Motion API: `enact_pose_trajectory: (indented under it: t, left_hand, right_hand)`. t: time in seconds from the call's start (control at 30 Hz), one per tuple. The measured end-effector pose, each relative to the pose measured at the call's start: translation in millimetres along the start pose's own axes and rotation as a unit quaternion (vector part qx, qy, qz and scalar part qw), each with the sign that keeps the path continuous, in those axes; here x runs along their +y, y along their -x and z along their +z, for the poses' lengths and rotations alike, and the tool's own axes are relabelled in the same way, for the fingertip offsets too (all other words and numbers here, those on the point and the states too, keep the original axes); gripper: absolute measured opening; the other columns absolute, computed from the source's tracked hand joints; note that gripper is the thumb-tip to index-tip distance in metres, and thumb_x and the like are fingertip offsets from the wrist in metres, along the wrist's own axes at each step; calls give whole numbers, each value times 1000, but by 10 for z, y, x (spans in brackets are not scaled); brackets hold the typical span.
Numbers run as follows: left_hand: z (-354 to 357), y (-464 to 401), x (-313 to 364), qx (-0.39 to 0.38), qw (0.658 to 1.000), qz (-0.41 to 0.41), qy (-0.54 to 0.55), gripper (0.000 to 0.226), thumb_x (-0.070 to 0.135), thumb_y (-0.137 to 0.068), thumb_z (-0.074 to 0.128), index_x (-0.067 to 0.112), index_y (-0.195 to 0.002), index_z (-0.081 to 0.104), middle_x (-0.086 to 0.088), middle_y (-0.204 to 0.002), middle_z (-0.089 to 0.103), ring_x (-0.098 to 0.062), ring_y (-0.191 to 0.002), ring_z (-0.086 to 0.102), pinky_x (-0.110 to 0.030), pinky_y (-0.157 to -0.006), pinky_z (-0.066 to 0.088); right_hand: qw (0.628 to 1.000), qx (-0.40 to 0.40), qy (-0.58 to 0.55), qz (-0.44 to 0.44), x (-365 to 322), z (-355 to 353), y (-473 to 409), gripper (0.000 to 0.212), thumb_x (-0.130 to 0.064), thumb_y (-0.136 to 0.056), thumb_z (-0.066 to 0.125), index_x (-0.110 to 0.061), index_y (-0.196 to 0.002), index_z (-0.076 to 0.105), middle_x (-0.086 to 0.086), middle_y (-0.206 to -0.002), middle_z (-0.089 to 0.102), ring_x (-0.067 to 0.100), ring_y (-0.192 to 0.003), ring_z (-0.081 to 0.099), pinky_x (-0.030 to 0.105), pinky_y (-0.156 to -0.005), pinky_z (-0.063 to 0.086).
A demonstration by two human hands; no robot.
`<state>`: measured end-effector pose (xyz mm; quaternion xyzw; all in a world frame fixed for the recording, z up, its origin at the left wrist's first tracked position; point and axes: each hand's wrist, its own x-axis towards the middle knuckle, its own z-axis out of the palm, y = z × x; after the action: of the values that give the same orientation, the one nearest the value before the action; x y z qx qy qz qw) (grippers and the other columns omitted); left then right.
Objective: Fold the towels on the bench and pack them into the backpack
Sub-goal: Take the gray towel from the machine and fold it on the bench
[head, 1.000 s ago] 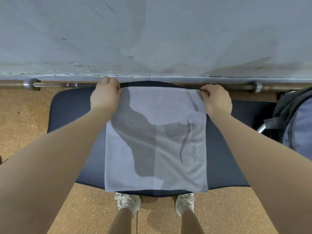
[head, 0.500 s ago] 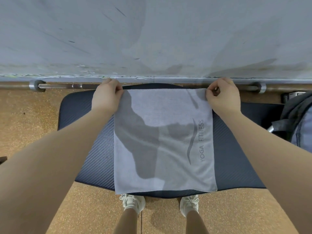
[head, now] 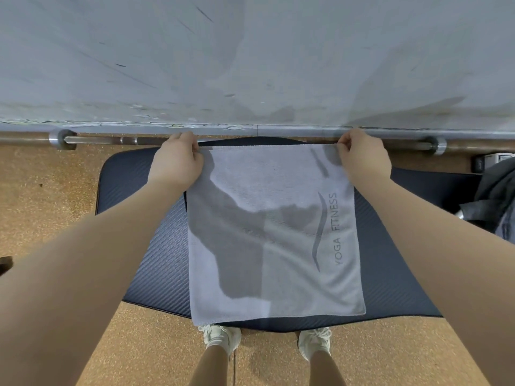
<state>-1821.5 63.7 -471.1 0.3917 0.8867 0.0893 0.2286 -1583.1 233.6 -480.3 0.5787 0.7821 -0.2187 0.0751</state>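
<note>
Squarely on the dark padded worktop (head: 390,263) lay the grey towel (head: 273,235), its near edge overhanging. The left hand (head: 178,160) pinched the far left corner and the right hand (head: 362,160) the far right. The backpack (head: 498,199) stood at the worktop's right end.

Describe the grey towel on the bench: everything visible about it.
The grey towel is a soft, finely ribbed cloth rectangle lying flat across the dark padded bench. "YOGA FITNESS" and a curved swoosh are printed in darker grey along its right side. Its near edge, with a stitched hem, overhangs the bench's front. The left hand and right hand each pinch a far corner. Arm shadows fall across it.
</note>
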Motion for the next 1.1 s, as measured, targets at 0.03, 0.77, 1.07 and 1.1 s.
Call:
enact_pose_trajectory:
  t: [0.03,0.77,1.07,1.1]
  left_hand:
    - [18,5,34,8,1000,-27,2,24,0,-87,39,-3,-107,51,-23,-114,51,-37,-100,49,-35,-72,34]
    - [600,726,-143,4,985,137,-106,83,64,-82,20,16,-143,-8,-19,-154,5,-34,-143,5,-31,-111,-13]
    - [442,1950,-281,-45,995,-78,-39,45,29,-85,62,-1,-116,46,-23,-121,46,-41,-110,45,-49,-88,37]
    - [456,2034,-283,-59,989,-135,-18,42,31,-89,56,1,-116,45,-20,-122,44,-38,-113,43,-48,-92,34]
  right_hand:
    - [1000,4,26,4,-37,4,2,21,-21,-97,39,-8,-107,53,16,-100,61,31,-84,54,38,-66,43]
    - [988,-92,120,-32,373,416,1101,64,-51,-97,15,-24,-146,-15,1,-157,-15,21,-145,-10,41,-117,-3]
    - [984,-91,-37,148,329,304,2155,35,-15,-97,36,-5,-131,38,15,-136,36,35,-112,46,47,-89,44]
    - [982,-103,-31,156,374,331,2257,34,-13,-97,36,-4,-130,38,16,-135,36,36,-111,47,47,-89,44]
